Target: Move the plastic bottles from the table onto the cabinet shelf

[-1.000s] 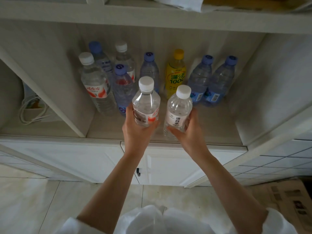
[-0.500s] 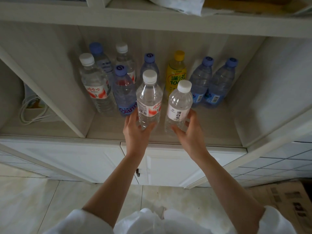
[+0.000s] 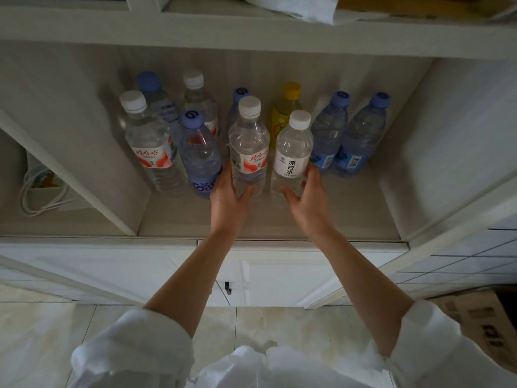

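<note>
Cabinet shelf (image 3: pixel 349 214): 8 bottles stand upright along the back. 2 more are at the front. Left hand (image 3: pixel 228 198) wraps the base of the red-label water bottle (image 3: pixel 249 147), thumb and fingers curled round it. Right hand (image 3: pixel 306 196) grips the white-label water bottle (image 3: pixel 292 155) low down in the same manner. Both bottles appear seated or nearly seated on the shelf. Recommendation: confirm each base is flat before releasing, then withdraw straight back, clear of the purple-cap bottle (image 3: pixel 200 155) just beside.

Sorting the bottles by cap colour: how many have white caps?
4: far-left front, back row left, one in the left hand, one in the right hand. Others could be hidden behind.
</note>
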Demonstrator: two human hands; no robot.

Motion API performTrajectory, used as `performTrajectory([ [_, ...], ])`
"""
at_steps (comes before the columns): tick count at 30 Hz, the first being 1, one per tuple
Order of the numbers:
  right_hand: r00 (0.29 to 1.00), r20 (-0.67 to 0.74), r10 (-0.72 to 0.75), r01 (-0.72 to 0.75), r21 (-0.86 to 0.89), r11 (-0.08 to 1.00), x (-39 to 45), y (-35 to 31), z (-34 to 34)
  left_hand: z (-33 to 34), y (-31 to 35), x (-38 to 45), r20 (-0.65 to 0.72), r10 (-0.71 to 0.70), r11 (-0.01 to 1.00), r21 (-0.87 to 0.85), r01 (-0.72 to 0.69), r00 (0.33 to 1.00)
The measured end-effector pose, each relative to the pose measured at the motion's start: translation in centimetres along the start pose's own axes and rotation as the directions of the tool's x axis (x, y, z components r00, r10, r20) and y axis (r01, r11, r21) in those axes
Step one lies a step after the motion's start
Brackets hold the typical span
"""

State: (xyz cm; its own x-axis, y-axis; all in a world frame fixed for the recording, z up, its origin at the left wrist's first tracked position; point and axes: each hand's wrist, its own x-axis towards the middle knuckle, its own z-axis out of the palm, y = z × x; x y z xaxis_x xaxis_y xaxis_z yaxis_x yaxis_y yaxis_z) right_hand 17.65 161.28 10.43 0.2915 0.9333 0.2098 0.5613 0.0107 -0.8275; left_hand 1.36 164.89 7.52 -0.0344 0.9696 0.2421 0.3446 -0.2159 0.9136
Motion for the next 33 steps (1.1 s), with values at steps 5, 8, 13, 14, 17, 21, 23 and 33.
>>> performTrajectory([
  [5, 1.0, -0.011, 0.005, -0.005, -0.001, 1.0, 0.7, 0.0, 0.3, 0.1, -0.3, -0.5, 0.015, 0.015, 0.999, 0.028, -0.015, 1.0],
  [8, 1.0, -0.014, 0.009, -0.009, 0.005, 1.0, 1.0, -0.1, 0.6, 0.1, -0.5, -0.6, 0.022, 0.045, 0.996, 0.081, -0.046, 0.999],
  [13, 0.998, -0.04, 0.038, -0.038, 0.002, 0.999, 1.0, -0.2, 0.7, -0.1, 0.0, -0.1, 0.019, 0.067, 0.992, 0.108, -0.068, 0.998],
  [14, 0.998, -0.052, 0.035, -0.035, 0.004, 0.999, 0.9, -0.2, 0.7, -0.1, 0.0, -0.1, 0.019, 0.065, 0.991, 0.112, -0.067, 0.998],
  [17, 0.995, -0.09, 0.047, -0.047, -0.005, 0.999, 0.5, -0.2, 1.0, -0.1, -0.2, -0.4, 0.021, 0.071, 0.99, 0.121, -0.073, 0.997],
  [21, 0.985, -0.14, 0.103, -0.104, 0.0, 0.995, -0.2, -0.7, 1.0, -0.3, 0.2, -0.2, 0.025, 0.027, 0.995, 0.092, -0.03, 0.999],
  [23, 0.983, -0.161, 0.085, -0.085, 0.005, 0.996, -0.9, -1.1, 0.9, -0.4, 0.4, -0.2, 0.038, 0.008, 0.998, 0.067, -0.01, 0.999],
  [33, 0.997, -0.066, 0.032, -0.031, 0.02, 0.999, -5.1, -1.6, -0.4, -1.8, 1.2, -4.5, -0.035, -0.001, 0.969, 0.248, 0.01, 0.999],
])
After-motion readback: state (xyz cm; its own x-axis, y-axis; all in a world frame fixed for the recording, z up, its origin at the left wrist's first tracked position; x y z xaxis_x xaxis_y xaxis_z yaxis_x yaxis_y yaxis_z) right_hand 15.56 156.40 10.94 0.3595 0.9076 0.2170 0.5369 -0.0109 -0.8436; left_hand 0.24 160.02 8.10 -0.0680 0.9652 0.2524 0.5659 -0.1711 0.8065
